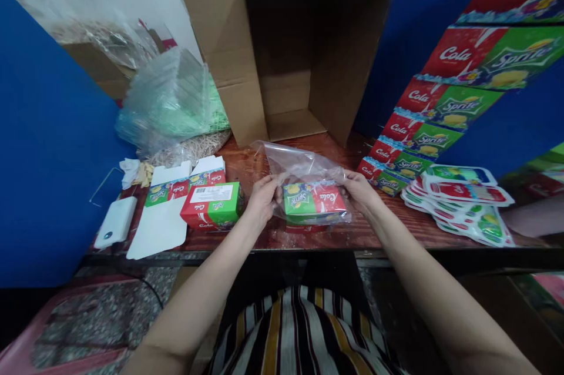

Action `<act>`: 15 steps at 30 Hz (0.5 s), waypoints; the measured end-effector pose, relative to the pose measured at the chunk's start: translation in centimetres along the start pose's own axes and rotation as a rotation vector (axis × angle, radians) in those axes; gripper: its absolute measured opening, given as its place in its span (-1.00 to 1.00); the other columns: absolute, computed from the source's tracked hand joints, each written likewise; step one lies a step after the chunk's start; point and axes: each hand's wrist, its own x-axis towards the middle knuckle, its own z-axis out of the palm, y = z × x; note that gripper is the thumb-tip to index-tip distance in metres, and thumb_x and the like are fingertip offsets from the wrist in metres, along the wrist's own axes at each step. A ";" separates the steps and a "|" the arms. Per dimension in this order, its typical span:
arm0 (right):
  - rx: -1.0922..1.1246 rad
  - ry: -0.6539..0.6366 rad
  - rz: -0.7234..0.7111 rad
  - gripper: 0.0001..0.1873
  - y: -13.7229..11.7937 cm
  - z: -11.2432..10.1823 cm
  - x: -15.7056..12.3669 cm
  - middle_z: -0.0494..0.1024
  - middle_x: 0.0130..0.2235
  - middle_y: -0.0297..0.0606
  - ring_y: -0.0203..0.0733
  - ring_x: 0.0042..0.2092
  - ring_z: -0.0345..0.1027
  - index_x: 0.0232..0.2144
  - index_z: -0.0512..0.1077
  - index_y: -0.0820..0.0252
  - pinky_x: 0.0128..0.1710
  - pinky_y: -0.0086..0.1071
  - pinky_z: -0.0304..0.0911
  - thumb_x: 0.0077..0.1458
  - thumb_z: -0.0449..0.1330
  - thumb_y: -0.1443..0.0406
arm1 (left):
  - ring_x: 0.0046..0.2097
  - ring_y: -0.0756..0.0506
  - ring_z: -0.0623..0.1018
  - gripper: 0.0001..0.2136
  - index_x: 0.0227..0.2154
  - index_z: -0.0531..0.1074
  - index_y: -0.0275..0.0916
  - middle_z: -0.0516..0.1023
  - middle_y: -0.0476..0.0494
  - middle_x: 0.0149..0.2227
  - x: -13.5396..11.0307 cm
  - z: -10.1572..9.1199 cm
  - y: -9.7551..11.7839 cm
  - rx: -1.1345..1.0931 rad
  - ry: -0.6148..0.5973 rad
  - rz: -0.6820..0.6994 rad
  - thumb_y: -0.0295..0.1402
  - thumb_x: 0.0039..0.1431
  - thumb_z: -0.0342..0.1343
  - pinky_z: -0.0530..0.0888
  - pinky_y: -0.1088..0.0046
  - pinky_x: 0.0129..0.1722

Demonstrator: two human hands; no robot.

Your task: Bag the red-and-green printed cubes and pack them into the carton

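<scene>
Clear, crinkled plastic: the bag spans the gap between the two hands I am watching from afar, and through its film I make out a red-and-green box near the front of the red-brown table. I see the left hand pinching the film just beside the box's left end, and the right hand nipping it at the other. The box's long axis runs crosswise from one hand to the other, so it lies inward of both sets of fingers, neither hand clearly nearer. I cannot tell whether the box is inside the bag or under it. Farther left I have a second printed box beside white unfolded cartons; rightward, a tall stack of boxes and a pile of flat printed packs; behind the bag, an open cardboard carton.
</scene>
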 end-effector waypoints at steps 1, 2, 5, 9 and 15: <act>0.012 -0.005 0.009 -0.56 0.2 0.0 0.2 0.25 -0.74 -0.55 -0.53 -0.73 -0.06 -0.50 0.48 0.25 -0.76 -0.58 -0.19 -0.41 0.48 0.10 | -0.76 0.15 0.16 -0.71 -0.54 0.35 -0.25 0.23 0.19 -0.80 0.3 0.1 -0.1 -0.004 0.016 -0.018 -0.25 -0.17 0.36 -0.07 0.61 -0.72; 0.020 -0.011 0.017 -0.56 0.3 0.0 0.4 0.22 -0.75 -0.56 -0.54 -0.73 -0.08 -0.51 0.47 0.24 -0.76 -0.58 -0.21 -0.42 0.48 0.10 | -0.77 0.16 0.14 -0.71 -0.55 0.34 -0.24 0.22 0.20 -0.81 0.5 0.2 -0.2 -0.007 0.032 -0.038 -0.26 -0.16 0.36 -0.07 0.61 -0.72; 0.040 -0.024 0.031 -0.55 0.5 0.0 0.8 0.21 -0.74 -0.57 -0.54 -0.73 -0.08 -0.50 0.46 0.22 -0.76 -0.59 -0.21 -0.43 0.49 0.09 | -0.77 0.16 0.14 -0.68 -0.63 0.26 -0.24 0.20 0.20 -0.80 0.9 0.3 -0.4 -0.013 0.052 -0.105 -0.28 -0.13 0.34 -0.08 0.60 -0.71; 0.070 -0.041 0.054 -0.53 0.8 -0.1 0.6 0.30 -0.69 -0.56 -0.54 -0.72 -0.04 -0.43 0.48 0.20 -0.74 -0.61 -0.13 -0.45 0.51 0.16 | -0.79 0.15 0.14 -0.61 -0.72 0.14 -0.22 0.14 0.18 -0.83 0.9 0.0 -0.8 -0.019 0.055 -0.217 -0.31 -0.03 0.27 -0.10 0.59 -0.72; 0.059 -0.044 0.056 -0.59 2.0 -1.2 -0.3 0.38 -0.67 -0.50 -0.50 -0.70 0.07 -0.47 0.47 0.18 -0.72 -0.58 0.02 -0.42 0.51 0.18 | -0.77 0.13 0.19 -0.66 -0.68 0.18 -0.23 0.19 0.14 -0.79 0.4 -1.0 -1.8 -0.074 0.036 -0.316 -0.33 0.03 0.24 -0.06 0.61 -0.73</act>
